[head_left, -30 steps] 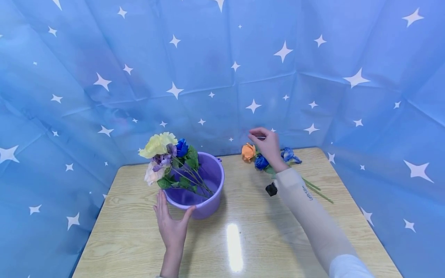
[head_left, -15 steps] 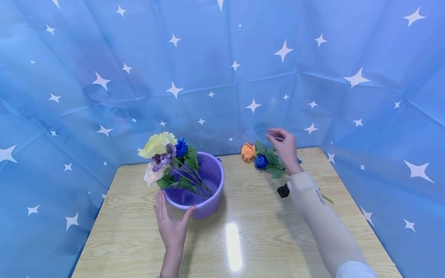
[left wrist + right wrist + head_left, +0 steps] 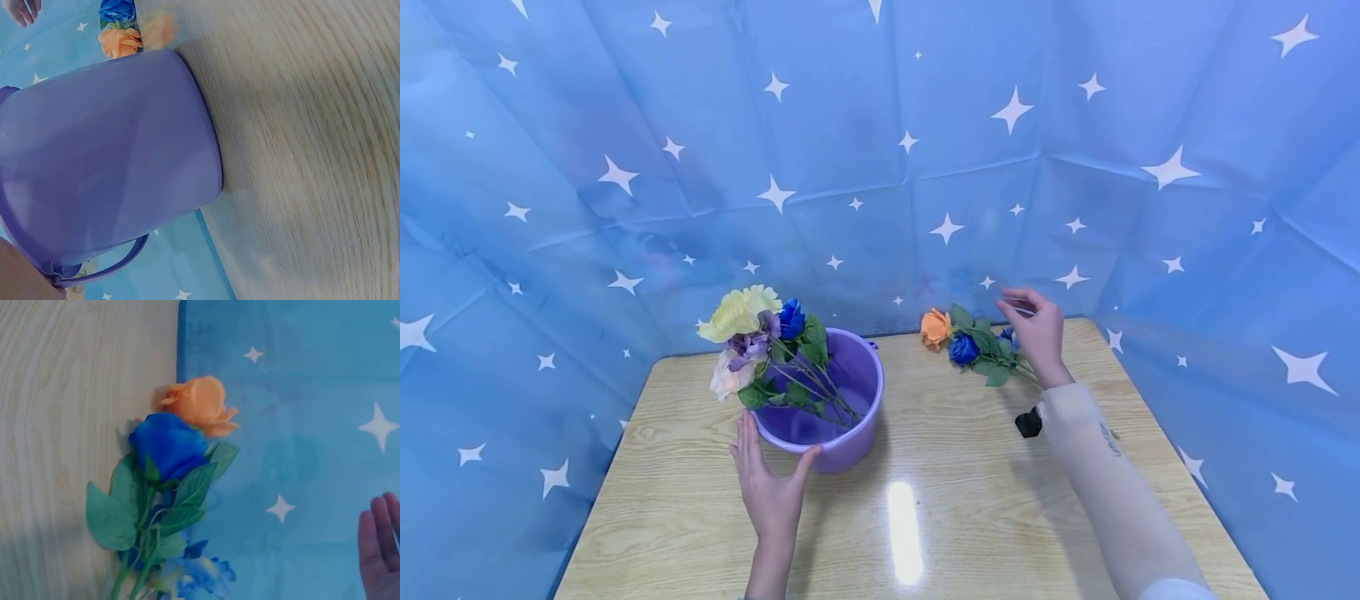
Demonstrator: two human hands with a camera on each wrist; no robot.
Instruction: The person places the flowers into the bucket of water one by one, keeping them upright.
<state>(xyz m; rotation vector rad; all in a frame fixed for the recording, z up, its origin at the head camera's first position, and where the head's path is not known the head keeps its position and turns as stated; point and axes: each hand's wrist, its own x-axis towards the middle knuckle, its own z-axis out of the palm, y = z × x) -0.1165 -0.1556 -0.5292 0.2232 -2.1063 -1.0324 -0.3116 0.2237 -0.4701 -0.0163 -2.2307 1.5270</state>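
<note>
My left hand (image 3: 769,492) touches the near-left rim of a purple bucket (image 3: 846,454), its fingers straight and thumb spread apart. Leaning over the bucket's left side are a yellow flower (image 3: 739,313), a purple flower (image 3: 752,343), a pale pink flower (image 3: 728,377) and a blue flower (image 3: 792,319), stems inside. My right hand (image 3: 1036,333) hovers above the stems of flowers lying at the back right, fingers loosely bent and holding nothing. Among these are an orange rose (image 3: 203,403), a blue rose (image 3: 167,447) and a lighter blue flower (image 3: 200,578), partly hidden by the hand in the head view.
Everything stands on a light wooden table (image 3: 940,450). A blue curtain with white stars (image 3: 880,167) rises close behind the table and along both sides. The bucket's handle (image 3: 112,267) hangs at its side in the left wrist view.
My right hand has moved rightward above the loose flowers, from near the orange rose toward the stems, uncovering the blue rose and its leaves. My left hand and the bucket have stayed put.
</note>
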